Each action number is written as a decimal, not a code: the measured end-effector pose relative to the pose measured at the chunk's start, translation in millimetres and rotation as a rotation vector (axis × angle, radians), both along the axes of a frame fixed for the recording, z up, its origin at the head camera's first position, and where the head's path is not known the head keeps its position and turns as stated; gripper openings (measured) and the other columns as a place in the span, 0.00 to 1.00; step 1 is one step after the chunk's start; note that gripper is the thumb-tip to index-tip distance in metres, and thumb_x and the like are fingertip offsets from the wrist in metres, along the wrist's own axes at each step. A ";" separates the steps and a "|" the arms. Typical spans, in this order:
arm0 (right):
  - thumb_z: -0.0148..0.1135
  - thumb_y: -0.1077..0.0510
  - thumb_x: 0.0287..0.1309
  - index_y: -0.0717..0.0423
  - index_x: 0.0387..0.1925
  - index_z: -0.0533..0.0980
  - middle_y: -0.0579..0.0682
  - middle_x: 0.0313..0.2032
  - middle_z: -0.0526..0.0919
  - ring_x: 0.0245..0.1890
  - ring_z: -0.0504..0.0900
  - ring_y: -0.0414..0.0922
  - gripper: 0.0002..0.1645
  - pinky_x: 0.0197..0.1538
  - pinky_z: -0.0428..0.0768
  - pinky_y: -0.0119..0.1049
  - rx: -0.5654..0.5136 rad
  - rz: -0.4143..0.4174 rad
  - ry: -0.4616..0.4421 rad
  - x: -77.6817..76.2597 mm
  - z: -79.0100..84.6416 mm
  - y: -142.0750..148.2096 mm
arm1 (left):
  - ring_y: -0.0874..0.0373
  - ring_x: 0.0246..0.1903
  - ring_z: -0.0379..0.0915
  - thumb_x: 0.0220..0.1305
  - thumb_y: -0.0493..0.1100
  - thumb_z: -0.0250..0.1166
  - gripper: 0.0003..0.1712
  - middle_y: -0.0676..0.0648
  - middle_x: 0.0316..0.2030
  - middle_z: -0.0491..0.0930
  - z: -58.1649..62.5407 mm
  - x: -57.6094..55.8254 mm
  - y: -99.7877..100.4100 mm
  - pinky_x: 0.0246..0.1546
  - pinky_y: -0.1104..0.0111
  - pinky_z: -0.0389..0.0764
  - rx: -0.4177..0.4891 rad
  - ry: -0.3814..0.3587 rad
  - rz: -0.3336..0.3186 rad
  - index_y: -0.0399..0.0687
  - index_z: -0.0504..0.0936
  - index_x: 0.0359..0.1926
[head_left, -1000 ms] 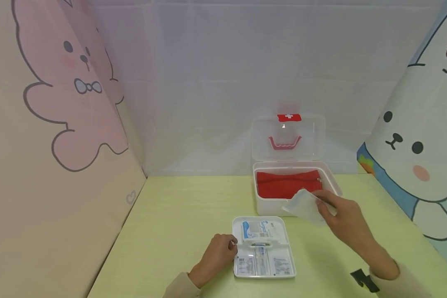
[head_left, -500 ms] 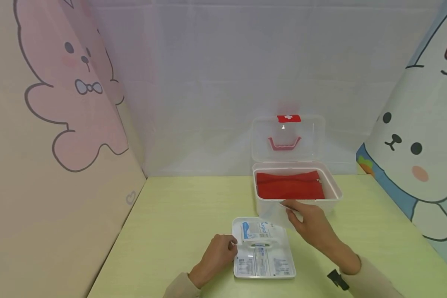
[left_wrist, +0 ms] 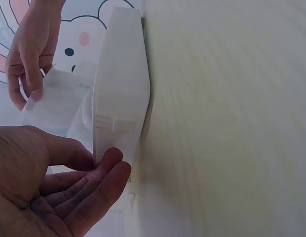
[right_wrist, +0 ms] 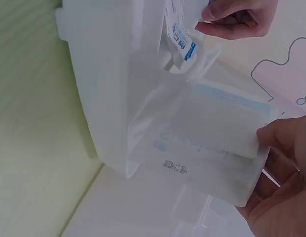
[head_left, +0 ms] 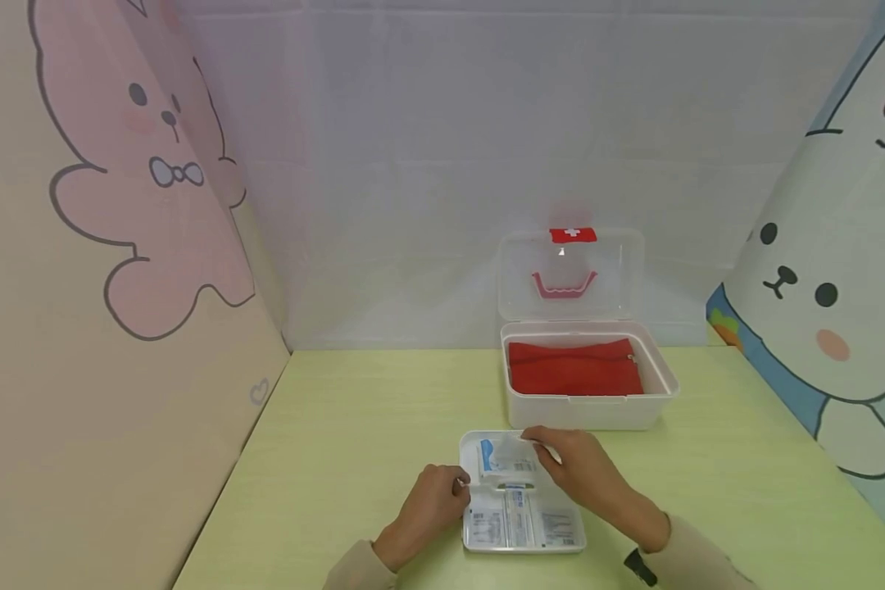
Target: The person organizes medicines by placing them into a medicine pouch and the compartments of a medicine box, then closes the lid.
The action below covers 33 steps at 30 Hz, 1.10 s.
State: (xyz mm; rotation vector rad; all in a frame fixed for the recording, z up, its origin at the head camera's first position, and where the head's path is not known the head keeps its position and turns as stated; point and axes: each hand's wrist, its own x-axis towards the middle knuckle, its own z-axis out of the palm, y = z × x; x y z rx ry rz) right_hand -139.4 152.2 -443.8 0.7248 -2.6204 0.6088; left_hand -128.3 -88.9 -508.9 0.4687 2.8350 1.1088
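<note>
A shallow white tray (head_left: 469, 449) lies on the table with packets in its compartments, including a blue-and-white packet (head_left: 487, 455) in the far one. My left hand (head_left: 429, 506) pinches the tray's left edge between thumb and fingers; in the left wrist view the tray's wall (left_wrist: 121, 64) sits between them. My right hand (head_left: 586, 474) is over the tray's far right corner. It pinches one edge of a flat, pale translucent packet (right_wrist: 217, 123) with faint blue print, held above the far compartment. Whether that packet touches the tray I cannot tell.
Behind the tray stands a white first-aid box (head_left: 590, 414), its clear lid (head_left: 516, 254) raised. A red zippered pouch (head_left: 575, 373) lies inside it. Smaller packets (head_left: 558, 524) and a narrow packet (head_left: 518, 515) occupy the tray's near compartments. Printed panels (head_left: 819, 369) flank the table.
My right hand has carried the translucent packet from in front of the box leftward and nearer, down over the tray's far part. My left hand has stayed at the tray's edge.
</note>
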 end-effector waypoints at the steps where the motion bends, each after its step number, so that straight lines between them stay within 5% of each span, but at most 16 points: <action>1: 0.70 0.66 0.51 0.49 0.42 0.83 0.44 0.39 0.89 0.37 0.87 0.41 0.15 0.43 0.85 0.37 0.009 0.010 -0.016 0.5 -1.4 -0.5 | 0.70 0.15 0.66 0.59 0.33 0.60 0.11 0.54 0.17 0.78 0.2 0.1 0.0 0.19 0.76 0.71 0.002 0.000 -0.001 0.33 0.85 0.39; 15: 0.65 0.64 0.59 0.51 0.44 0.82 0.45 0.42 0.88 0.42 0.86 0.42 0.12 0.49 0.84 0.42 0.083 0.116 -0.194 3.8 -14.6 -6.3 | 0.70 0.15 0.65 0.58 0.33 0.61 0.10 0.55 0.17 0.77 0.7 -0.2 -0.2 0.18 0.77 0.70 -0.007 0.017 0.001 0.34 0.85 0.38; 33: 0.58 0.62 0.65 0.55 0.53 0.80 0.47 0.49 0.86 0.52 0.84 0.47 0.16 0.54 0.81 0.45 0.172 0.208 -0.295 -0.2 -20.3 -8.4 | 0.70 0.15 0.65 0.59 0.34 0.60 0.10 0.55 0.18 0.77 0.0 -0.8 -0.8 0.17 0.76 0.69 -0.010 0.013 -0.006 0.34 0.86 0.39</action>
